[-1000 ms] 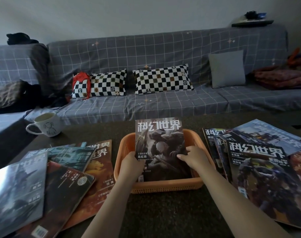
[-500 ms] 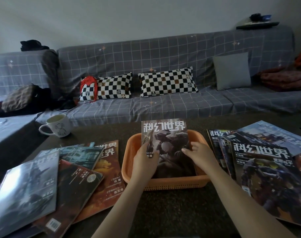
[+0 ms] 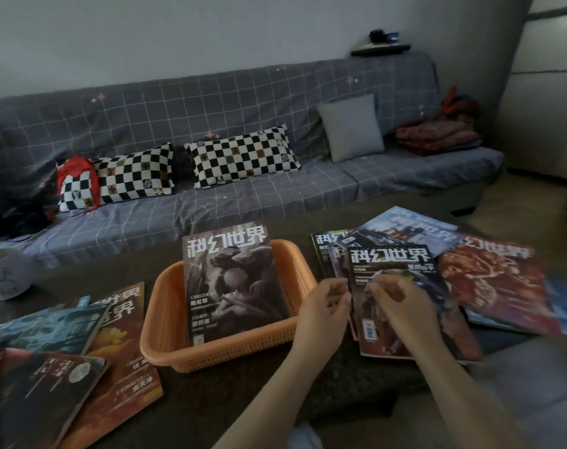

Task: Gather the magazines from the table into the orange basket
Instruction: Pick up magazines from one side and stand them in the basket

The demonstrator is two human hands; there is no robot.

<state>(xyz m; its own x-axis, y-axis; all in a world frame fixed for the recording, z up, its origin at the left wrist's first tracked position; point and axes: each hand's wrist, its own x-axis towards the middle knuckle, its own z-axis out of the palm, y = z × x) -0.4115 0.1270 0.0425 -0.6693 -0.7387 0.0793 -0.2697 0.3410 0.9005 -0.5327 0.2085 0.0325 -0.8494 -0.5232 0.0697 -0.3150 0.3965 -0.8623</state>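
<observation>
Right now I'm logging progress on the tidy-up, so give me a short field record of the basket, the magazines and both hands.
orange basket: on the table, one magazine in it, leaning on the far rim
right pile: several overlapping magazines, on the table
left pile: several overlapping magazines, on the table
left hand: at the left edge of the right pile's top magazine
right hand: fingers curled, over that cover
grip on it: cannot tell

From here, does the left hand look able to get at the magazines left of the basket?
Probably yes. The left hand hovers right of the basket, so it would have to cross it, but nothing covers the left magazines.
</observation>
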